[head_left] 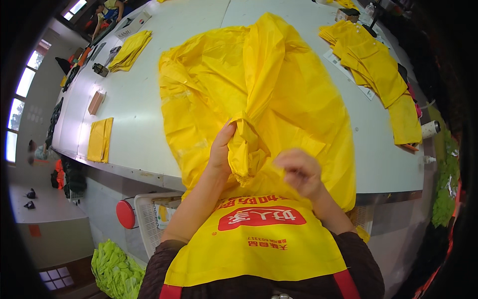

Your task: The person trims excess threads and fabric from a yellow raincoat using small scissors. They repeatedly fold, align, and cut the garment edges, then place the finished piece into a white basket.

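Note:
A large yellow garment (308,104) of thin, smooth fabric lies spread and rumpled over the pale worktable, its front part hanging past the near edge. My left hand (222,147) grips a gathered end of it, perhaps a sleeve cuff (245,149), with the thumb on top; most of the fingers are hidden behind the cloth. From this bunched end a long fold runs away to the far side. My right hand (300,169) hovers just right of the bunch, apart from it. Its fingers look curled but are smeared by motion, so a hold cannot be made out.
Folded yellow pieces (101,140) and a small brown block (96,102) lie at left. More yellow pieces (371,60) are stacked at right, near a thread cone (430,129). Below the table stand a white basket (147,219) and a red stool (127,214). Another person (110,11) is far left.

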Tool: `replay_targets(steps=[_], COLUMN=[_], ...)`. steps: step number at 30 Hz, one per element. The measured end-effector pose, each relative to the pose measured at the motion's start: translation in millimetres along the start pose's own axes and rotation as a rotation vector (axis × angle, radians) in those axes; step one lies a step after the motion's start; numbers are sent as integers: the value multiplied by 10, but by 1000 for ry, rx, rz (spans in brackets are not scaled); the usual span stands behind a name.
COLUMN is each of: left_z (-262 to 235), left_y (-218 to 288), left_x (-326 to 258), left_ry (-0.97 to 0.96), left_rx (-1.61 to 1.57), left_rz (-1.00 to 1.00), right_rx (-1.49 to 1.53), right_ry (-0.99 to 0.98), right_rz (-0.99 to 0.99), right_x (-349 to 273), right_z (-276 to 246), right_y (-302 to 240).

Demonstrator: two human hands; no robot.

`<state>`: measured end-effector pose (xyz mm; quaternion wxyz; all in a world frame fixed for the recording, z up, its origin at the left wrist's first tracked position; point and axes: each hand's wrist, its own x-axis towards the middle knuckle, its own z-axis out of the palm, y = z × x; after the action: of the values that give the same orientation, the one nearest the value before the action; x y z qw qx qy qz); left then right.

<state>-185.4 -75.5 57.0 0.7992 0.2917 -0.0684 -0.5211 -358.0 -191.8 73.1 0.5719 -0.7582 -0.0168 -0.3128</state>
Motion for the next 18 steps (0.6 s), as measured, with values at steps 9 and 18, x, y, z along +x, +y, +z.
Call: replay_targets(steps=[9,18], left_z=[-286,-786], left_y=[187,658], left_x=[-280,-414], left_ry=[71,7], left_rx=[-194,627], left_rz=[-113,-127], right_rx=[327,750], right_ry=[224,-80], right_rz=[500,689], right_x=[335,459], right_z=[533,567], right_y=[520,243])
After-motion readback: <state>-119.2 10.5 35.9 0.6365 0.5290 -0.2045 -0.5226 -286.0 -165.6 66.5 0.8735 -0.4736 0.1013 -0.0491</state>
